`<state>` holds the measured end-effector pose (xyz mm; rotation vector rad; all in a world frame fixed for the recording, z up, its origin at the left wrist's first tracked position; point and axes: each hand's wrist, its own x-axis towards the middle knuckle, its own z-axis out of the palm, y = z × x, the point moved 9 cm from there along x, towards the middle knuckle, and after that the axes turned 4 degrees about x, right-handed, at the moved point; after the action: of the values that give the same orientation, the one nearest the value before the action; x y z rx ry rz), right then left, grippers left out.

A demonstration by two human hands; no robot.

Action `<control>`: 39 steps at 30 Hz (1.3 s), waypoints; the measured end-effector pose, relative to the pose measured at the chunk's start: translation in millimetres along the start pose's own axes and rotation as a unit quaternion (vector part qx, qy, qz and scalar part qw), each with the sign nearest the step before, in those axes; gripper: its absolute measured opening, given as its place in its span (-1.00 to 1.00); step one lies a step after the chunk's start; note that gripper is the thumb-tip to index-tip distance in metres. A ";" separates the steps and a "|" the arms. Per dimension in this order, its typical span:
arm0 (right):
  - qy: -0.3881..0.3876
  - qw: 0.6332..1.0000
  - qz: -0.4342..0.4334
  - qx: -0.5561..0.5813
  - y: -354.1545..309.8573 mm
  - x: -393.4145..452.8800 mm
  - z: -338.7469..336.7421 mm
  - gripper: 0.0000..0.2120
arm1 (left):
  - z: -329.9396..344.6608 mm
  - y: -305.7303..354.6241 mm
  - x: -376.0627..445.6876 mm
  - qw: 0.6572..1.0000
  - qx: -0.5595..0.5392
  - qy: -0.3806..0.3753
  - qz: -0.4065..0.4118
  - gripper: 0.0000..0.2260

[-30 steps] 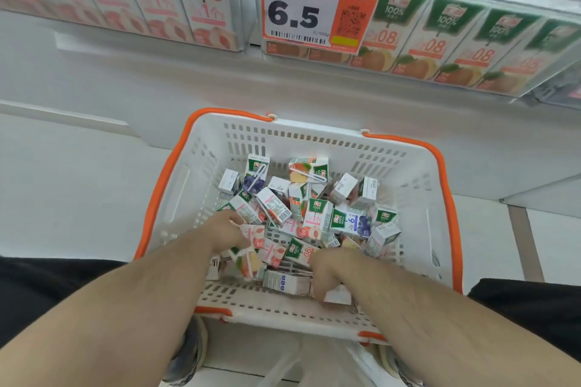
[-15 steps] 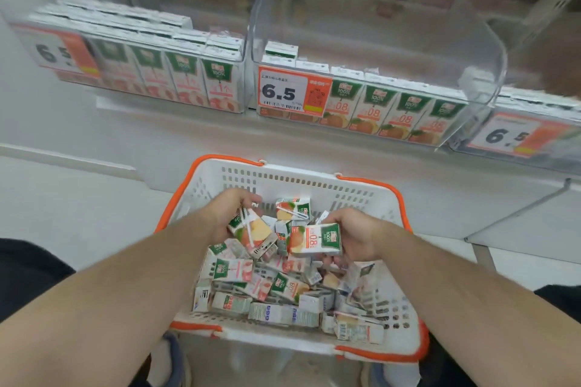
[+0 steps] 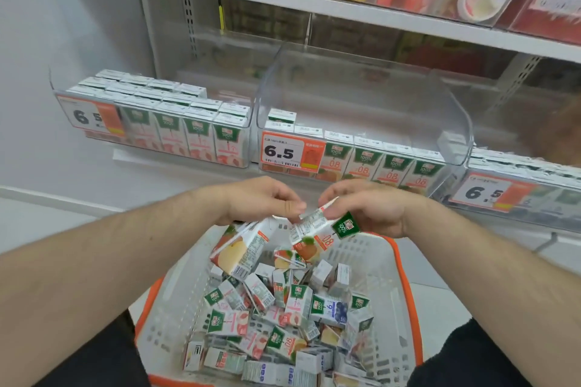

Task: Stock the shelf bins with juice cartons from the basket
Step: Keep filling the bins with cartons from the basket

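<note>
My left hand [image 3: 261, 198] holds a juice carton [image 3: 240, 250] with a yellow-fruit picture, tilted, above the basket. My right hand [image 3: 366, 207] grips an orange "08" juice carton [image 3: 317, 234], upside down. Both cartons hang close together over the far end of the white basket with orange rim [image 3: 405, 298], which holds several loose cartons [image 3: 295, 320]. Behind the hands, the middle clear shelf bin [image 3: 361, 97] has one front row of orange cartons [image 3: 377, 163] and much bare room behind. The left bin [image 3: 151, 122] is packed with pink-fruit cartons.
A third bin [image 3: 518, 195] with a 6.5 price tag stands at the right. An upper shelf [image 3: 314, 6] with other goods hangs above the bins. White floor lies to the left of the basket. My dark-clothed knees flank the basket.
Both hands came up out of the basket, each with a carton, and now sit higher and closer together near the middle bin. The camera tilted up toward the shelves.
</note>
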<state>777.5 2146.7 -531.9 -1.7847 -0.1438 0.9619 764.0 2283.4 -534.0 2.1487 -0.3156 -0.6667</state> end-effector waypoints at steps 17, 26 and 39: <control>0.189 0.891 -0.335 -0.242 -87.5 -45.6 -11.2 -0.26 | -26.9 27.8 -9.4 0.929 -0.009 0.351 0.113 -0.61; 0.067 0.885 -0.306 -0.345 -83.7 -48.8 14.0 -0.20 | -14.6 47.2 -7.6 0.964 0.011 0.184 0.192 -0.49; 0.370 0.786 -0.441 -0.225 -122.0 -82.5 -12.5 -0.58 | -67.0 27.1 -27.6 0.933 0.074 0.347 0.065 -0.24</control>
<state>771.3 2148.6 -384.3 -2.0506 -0.6732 -0.5085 779.1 2322.8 -469.2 2.3264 -0.1199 0.2194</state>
